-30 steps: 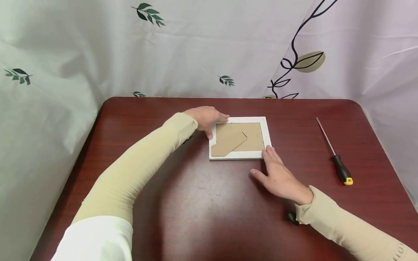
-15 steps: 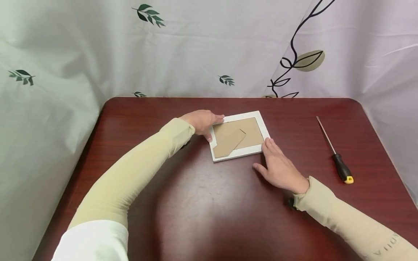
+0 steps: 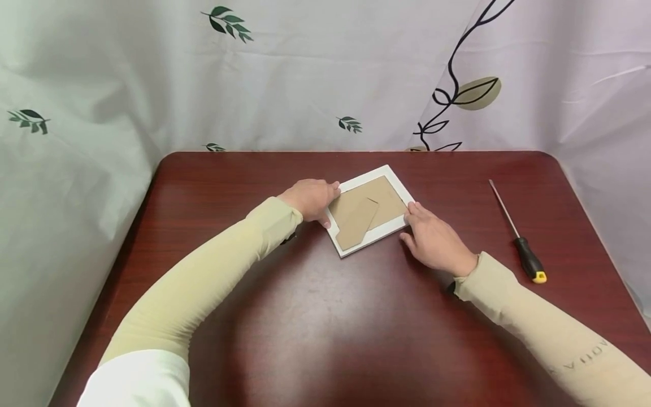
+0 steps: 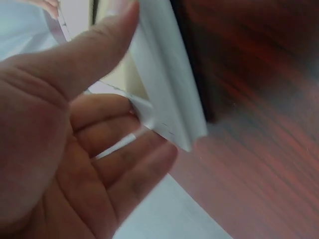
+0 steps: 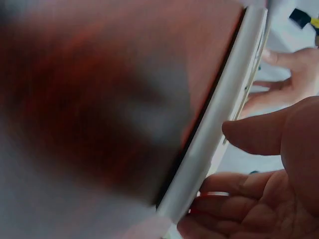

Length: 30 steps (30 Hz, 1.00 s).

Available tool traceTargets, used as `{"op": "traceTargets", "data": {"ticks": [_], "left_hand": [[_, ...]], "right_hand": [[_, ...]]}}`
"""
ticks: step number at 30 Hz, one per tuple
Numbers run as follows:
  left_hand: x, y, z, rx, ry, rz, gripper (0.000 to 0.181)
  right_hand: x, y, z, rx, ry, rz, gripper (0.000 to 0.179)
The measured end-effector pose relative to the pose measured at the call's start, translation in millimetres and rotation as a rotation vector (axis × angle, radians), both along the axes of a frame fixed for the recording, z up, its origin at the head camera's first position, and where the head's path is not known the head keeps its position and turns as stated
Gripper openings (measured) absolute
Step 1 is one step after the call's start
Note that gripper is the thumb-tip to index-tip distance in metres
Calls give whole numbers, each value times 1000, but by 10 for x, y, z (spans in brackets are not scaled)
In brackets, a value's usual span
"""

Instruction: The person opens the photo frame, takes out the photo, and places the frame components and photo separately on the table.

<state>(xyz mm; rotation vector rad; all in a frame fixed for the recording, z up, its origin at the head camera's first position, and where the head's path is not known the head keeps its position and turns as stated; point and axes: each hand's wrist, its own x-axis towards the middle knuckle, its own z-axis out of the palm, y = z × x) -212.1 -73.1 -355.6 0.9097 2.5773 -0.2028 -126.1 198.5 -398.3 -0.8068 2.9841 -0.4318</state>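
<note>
A white picture frame (image 3: 348, 242) lies back-up and turned at an angle on the table. Its brown backing board (image 3: 394, 206) carries a folded-down stand (image 3: 357, 225). At the frame's left corner my left hand (image 3: 307, 199) holds on, thumb on one side and fingers along the other, as the left wrist view shows. My right hand (image 3: 437, 240) grips the right corner, its fingers against the edge and its thumb close to the near side. Some fingertips are hidden by the frame and hands.
A screwdriver (image 3: 528, 257) with a black and yellow handle lies to the right on the dark red table (image 3: 325, 339). A white patterned curtain (image 3: 305, 79) hangs behind the table's far edge.
The picture frame has turned counterclockwise between my hands, its right side swinging away from me. My right hand has moved forward with it, thumb drawn nearer. The screwdriver stays put.
</note>
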Motion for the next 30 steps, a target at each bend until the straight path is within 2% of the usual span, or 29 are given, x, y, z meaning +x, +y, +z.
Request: {"op": "traceTargets", "data": {"ticks": [4, 11, 19, 24, 30], "left_hand": [[83, 12, 1, -15, 20, 30, 85], [244, 39, -4, -13, 21, 72, 79], [417, 146, -18, -6, 23, 114, 45], [528, 247, -36, -13, 24, 144, 41], [700, 330, -65, 0, 71, 186, 43]], "right_hand": [[-112, 33, 3, -26, 17, 36, 27], [-239, 90, -11, -38, 42, 77, 27], [-470, 144, -41, -69, 111, 213, 28], [-574, 182, 20, -80, 39, 201, 37], [-661, 117, 93, -3, -11, 196, 38]]}}
